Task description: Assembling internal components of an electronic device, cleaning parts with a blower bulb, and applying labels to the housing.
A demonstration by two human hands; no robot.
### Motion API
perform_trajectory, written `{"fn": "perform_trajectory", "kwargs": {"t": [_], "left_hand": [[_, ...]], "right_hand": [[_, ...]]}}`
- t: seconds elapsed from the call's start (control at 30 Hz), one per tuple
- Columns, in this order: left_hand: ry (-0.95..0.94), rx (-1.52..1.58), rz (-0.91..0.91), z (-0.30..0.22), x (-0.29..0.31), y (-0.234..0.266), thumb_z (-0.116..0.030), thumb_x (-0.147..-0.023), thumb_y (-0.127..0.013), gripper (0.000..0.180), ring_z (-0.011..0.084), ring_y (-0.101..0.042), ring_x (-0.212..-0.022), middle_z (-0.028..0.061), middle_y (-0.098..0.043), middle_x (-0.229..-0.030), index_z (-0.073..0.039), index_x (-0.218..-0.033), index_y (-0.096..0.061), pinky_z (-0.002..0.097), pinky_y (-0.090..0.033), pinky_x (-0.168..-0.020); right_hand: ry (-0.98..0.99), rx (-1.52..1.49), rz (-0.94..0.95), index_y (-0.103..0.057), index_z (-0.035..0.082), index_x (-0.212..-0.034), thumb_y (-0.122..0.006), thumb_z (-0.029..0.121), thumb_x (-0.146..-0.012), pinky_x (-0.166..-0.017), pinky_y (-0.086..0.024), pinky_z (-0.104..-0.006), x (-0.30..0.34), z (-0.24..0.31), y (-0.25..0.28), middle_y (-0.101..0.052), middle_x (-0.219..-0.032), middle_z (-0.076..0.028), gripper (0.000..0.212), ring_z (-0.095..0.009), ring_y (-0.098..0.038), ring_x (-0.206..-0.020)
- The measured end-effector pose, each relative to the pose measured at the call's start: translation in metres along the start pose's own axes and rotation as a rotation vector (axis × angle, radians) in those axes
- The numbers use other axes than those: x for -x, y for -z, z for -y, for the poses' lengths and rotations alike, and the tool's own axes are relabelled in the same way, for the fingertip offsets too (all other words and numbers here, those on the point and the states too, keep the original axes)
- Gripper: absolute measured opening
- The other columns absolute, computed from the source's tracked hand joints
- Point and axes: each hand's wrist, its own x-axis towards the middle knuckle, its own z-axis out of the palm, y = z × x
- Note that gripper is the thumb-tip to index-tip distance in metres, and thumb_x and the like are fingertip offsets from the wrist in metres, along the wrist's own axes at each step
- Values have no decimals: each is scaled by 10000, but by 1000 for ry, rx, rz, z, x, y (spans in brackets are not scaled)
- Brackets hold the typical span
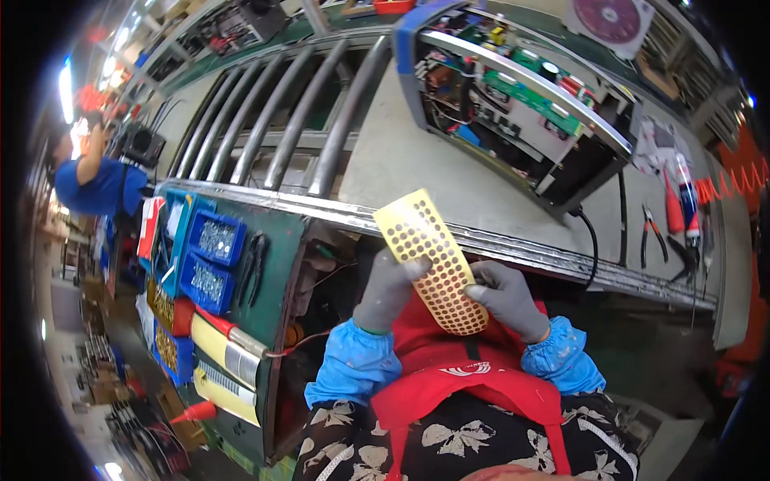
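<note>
Apron (pixel 481 397) lies nearest. Beyond it, left hand (pixel 383 293) and right hand (pixel 513 301) pinch opposite edges of the dotted sheet (pixel 433 264) between them, apparently to steady it; chassis (pixel 529 84) sits beyond them, rightward.

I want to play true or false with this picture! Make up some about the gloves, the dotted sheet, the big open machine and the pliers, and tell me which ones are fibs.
1. The left hand and the right hand both hold the yellow sheet. True.
2. The dots on the sheet are bright green. False: they are dark.
3. The metal rollers are to the left of the open machine. True.
4. The pliers are inside the machine. False: they lie on the grey bench, to the right of the machine.
5. Both gloves are grey. True.
6. The apron is yellow. False: it is red.
</note>
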Motion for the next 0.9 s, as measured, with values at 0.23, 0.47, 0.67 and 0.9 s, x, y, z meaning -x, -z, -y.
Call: {"fn": "perform_trajectory", "kwargs": {"t": [0.23,0.47,0.67,0.9], "left_hand": [[-4,-121,-133,-11,-13,-13,-24,-847,-676,291,183,-714,-849,93,-714,-978,41,-1127,-632,320,-581,-795],[3,-260,-169,-17,0,-21,-27,-845,-669,268,158,-707,-834,86,-720,-962,44,-1102,-654,291,-563,-773],[-22,-381,-145,-17,5,-27,-74,-872,-667,291,103,-655,-832,45,-703,-946,38,-1140,-668,263,-522,-747],[-45,-410,-123,-12,3,-22,-81,-869,-674,306,109,-659,-846,58,-707,-965,38,-1151,-663,264,-525,-755]], "right_hand": [[28,400,-183,-570,-39,-1308,-604,176,-945,-913,-517,-326,13,-5,-1,-686,-1157,-112,423,-174,-648,-1045],[-35,-17,-78,-591,6,-1320,-524,135,-952,-613,-493,-237,14,61,-6,-640,-907,-60,396,-65,-592,-780],[-53,134,-124,-672,16,-1224,-560,121,-935,-519,-464,-239,8,80,-21,-643,-782,-26,327,-59,-564,-609],[-86,128,-138,-664,-13,-1227,-573,119,-923,-516,-450,-219,7,77,-21,-667,-835,-42,344,-63,-567,-614]]}}
